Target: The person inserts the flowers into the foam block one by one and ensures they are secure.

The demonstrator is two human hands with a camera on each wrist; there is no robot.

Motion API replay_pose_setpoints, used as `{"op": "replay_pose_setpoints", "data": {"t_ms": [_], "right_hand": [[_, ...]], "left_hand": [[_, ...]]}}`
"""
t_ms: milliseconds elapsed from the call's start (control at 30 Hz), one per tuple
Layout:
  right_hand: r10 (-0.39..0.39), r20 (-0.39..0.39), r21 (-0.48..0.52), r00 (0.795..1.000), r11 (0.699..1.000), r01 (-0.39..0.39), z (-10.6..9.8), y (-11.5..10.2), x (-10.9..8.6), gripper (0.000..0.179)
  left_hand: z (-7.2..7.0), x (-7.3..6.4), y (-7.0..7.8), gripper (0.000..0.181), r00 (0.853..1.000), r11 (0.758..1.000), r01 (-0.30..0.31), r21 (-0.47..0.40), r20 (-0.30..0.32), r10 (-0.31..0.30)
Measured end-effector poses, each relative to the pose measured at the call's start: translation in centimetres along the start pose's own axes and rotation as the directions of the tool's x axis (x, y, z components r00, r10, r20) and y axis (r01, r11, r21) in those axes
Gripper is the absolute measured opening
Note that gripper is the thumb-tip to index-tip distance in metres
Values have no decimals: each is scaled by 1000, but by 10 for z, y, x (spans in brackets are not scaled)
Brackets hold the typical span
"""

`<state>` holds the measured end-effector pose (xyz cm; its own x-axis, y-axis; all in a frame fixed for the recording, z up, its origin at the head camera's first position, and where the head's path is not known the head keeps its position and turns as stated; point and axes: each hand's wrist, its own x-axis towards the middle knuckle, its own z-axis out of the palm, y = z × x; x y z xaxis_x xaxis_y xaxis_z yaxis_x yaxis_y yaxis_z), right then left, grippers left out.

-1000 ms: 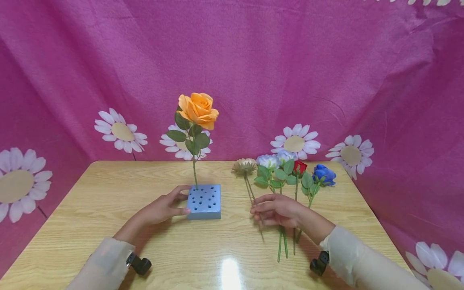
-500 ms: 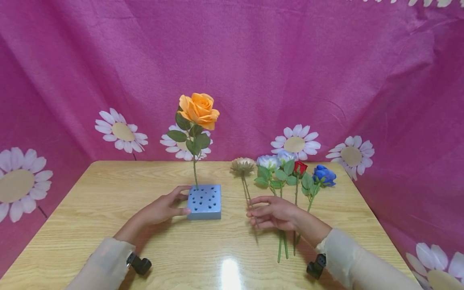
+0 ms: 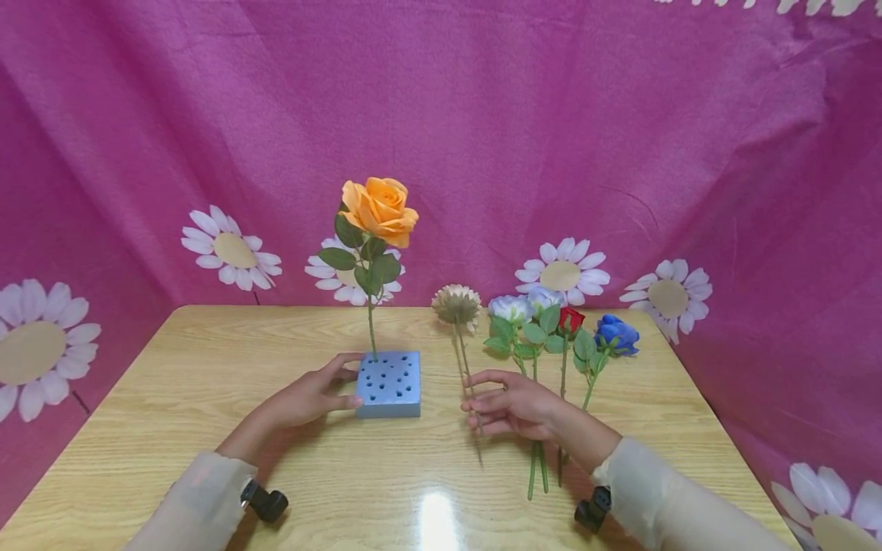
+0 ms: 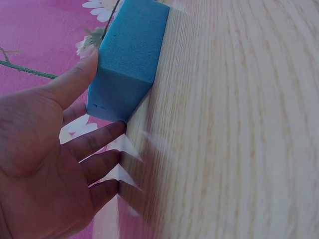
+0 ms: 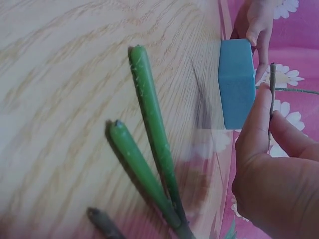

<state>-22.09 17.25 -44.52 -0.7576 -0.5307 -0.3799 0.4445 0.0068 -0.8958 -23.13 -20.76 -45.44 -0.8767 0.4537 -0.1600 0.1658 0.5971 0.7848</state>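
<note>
Blue foam in the left hand (image 3: 303, 402): a square, hole-studded block (image 3: 388, 410), gripped at its left edge, thumb by the near corner, forefinger by the far one. Pinched in the right hand (image 3: 520, 405), well apart from the left, a cream, many-petalled artificial flower (image 3: 457, 298), bloom tilted away, apparently raised from the pale wood-grain table (image 3: 344, 482). Liable to swivel or droop, given so narrow a hold on a thin brown stem (image 5: 272, 79) with a heavy-looking head. Likely to miss a hole or gouge the foam, too, if lowered askew.

Upright from a hole near the block's far left corner, a tall orange artificial rose (image 3: 379, 210) with dark green leaves (image 3: 384, 268). Top-heavy by the look of it, so at risk of toppling, block and all, from a knock or a loosened left grip.

Beside and beneath the right wrist, lying on the table, two lilac-white roses (image 3: 511, 308) on green stems (image 5: 152, 104), then a red rose (image 3: 570, 318) and a royal-blue rose (image 3: 616, 334). Easy to snag leaves or roll stems aside with a low sweep of that arm. Beyond, a magenta cloth backdrop (image 3: 441, 115) printed with white daisies (image 3: 560, 273).
</note>
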Motion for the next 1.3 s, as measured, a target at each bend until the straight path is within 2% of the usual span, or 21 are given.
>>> {"op": "replay_pose_setpoints", "data": {"t_ms": [400, 733, 1000, 1300], "right_hand": [[-20, -1, -10, 1000, 1000, 20, 8, -2, 5, 53], [-47, -56, -63, 997, 997, 43, 11, -6, 10, 46], [-90, -75, -128, 993, 989, 80, 18, -13, 14, 45], [-114, -97, -146, 989, 984, 99, 27, -20, 22, 41]], "left_hand": [[1, 0, 2, 74, 1000, 1000, -7, 3, 9, 7], [1, 0, 2, 78, 1000, 999, 30, -15, 2, -30], [-1, 0, 3, 74, 1000, 1000, -22, 5, 5, 22], [-1, -1, 5, 75, 1000, 1000, -22, -11, 6, 22]]}}
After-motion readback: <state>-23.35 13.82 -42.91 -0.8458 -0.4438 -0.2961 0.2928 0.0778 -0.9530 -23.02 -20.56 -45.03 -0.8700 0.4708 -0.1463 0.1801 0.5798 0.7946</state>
